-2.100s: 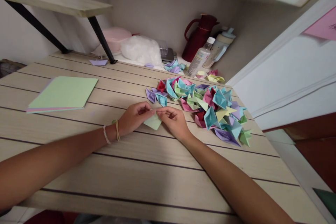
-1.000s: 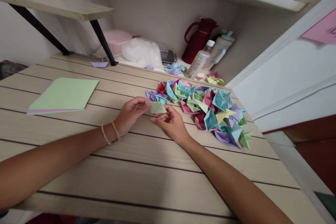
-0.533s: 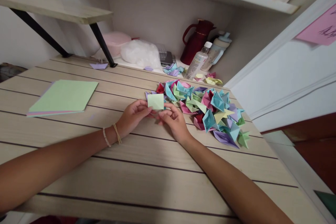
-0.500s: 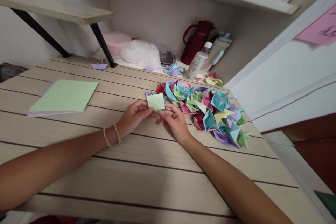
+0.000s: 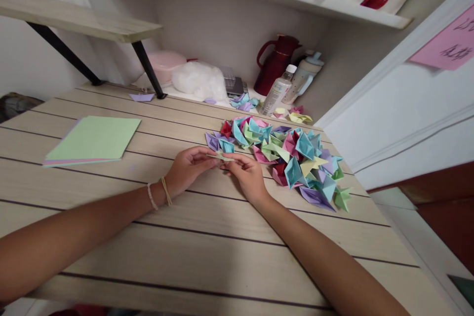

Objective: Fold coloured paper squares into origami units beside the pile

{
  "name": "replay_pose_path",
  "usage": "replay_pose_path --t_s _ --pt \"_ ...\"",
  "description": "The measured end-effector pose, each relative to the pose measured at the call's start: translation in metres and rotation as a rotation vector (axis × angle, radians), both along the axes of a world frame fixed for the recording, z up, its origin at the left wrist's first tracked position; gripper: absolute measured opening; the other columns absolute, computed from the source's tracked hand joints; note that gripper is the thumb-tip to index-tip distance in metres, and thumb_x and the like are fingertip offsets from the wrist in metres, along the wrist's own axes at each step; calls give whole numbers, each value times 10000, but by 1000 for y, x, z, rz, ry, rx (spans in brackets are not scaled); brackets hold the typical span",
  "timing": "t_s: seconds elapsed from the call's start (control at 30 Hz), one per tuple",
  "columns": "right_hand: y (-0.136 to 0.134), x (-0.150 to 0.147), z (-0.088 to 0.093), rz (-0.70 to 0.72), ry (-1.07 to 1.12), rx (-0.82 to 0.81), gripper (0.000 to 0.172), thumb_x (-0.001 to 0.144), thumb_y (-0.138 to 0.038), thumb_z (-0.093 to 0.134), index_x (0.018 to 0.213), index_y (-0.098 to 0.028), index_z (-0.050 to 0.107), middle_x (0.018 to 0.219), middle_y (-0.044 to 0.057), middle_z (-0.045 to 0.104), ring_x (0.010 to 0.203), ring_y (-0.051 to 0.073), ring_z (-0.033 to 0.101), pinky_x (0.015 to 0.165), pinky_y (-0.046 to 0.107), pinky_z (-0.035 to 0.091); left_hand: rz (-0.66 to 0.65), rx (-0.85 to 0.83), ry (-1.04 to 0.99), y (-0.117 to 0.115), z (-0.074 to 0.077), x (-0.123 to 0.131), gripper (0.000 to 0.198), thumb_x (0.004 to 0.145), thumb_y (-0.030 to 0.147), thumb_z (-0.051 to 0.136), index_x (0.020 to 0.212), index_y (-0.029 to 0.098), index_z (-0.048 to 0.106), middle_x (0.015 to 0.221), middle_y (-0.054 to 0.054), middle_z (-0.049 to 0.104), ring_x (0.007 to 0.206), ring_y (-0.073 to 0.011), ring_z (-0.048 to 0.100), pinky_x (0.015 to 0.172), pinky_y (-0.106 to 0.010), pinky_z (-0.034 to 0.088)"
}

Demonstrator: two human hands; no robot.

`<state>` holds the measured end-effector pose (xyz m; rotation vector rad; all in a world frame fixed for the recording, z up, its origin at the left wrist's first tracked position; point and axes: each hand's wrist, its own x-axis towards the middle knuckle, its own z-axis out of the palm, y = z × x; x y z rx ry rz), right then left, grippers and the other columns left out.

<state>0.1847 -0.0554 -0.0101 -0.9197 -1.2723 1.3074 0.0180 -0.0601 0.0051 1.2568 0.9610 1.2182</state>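
Between my two hands is a small folded piece of pale green paper, seen nearly edge-on as a thin strip. My left hand pinches its left side between thumb and fingers. On the other side my right hand grips it the same way, fingertips almost meeting the left ones. Just beyond and to the right of my hands lies a heap of folded paper boats in blue, green, pink, purple, red and yellow. Part of the paper is hidden by my fingers.
A stack of square coloured sheets, green on top, lies at the left of the slatted table. One purple boat sits near a black shelf leg. Behind stand a plastic bottle, a red jug and a tumbler.
The green paper showed its flat square face before; now it is tilted down to a thin edge. My hands stay close together around it. The camera view has shifted slightly.
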Motion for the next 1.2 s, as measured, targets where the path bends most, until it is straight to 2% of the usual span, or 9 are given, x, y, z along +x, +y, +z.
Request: replay_pose_path --t_s 0.2,0.4,0.57,0.63,0.73,0.87,1.07,1.2 --pt "0 -1 0 -23 21 17 225 638 -311 706 835 -206 679 696 4 674 616 130 598 599 259 488 85 12 53 4 -5 -3 220 667 307 679 811 142 668 798 -55 702 730 -177 648 745 -306 502" --pt "0 -2 1 -51 34 15 149 674 -333 681 709 -190 657 651 2 654 600 126 589 614 256 477 109 86 208 2 1 -3 184 687 332 651 673 150 673 699 -23 679 702 -151 616 703 -251 477" --pt "-1 -2 3 -15 64 -25 165 686 -349 671 716 -192 632 643 4 649 618 132 606 638 261 482 122 35 244 1 1 -4 214 674 361 656 637 151 659 596 -16 655 596 -139 591 623 -245 465" --pt "-1 -3 4 -20 80 -40 200 669 -348 684 791 -201 622 643 -4 651 609 134 613 641 266 486 118 39 238 1 -1 -4 221 666 367 661 627 150 653 604 -23 657 600 -144 591 620 -251 465" --pt "-1 -3 4 -26 108 -72 326 647 -339 703 927 -212 596 626 -20 652 593 137 621 642 275 491 109 40 197 1 -1 -3 227 651 362 676 718 147 651 610 -20 645 586 -146 590 596 -258 468" --pt "0 -3 3 -14 106 -91 250 640 -327 710 826 -181 627 613 -7 657 577 131 623 620 260 491 79 18 166 1 4 -2 327 648 327 689 916 150 623 590 13 611 566 -124 585 587 -238 462" --pt "2 -2 1 -24 112 -81 221 633 -310 721 783 -172 636 592 -7 655 549 122 618 573 243 489 -40 15 170 2 1 -3 411 663 311 675 1032 141 608 650 10 607 614 -112 576 616 -231 458" --pt "3 -1 -2 -29 80 -70 258 624 -318 726 815 -170 637 599 -3 660 548 126 618 564 246 493 -79 33 238 1 -1 -1 407 684 309 655 1047 135 596 743 -28 635 690 -138 599 667 -256 473"
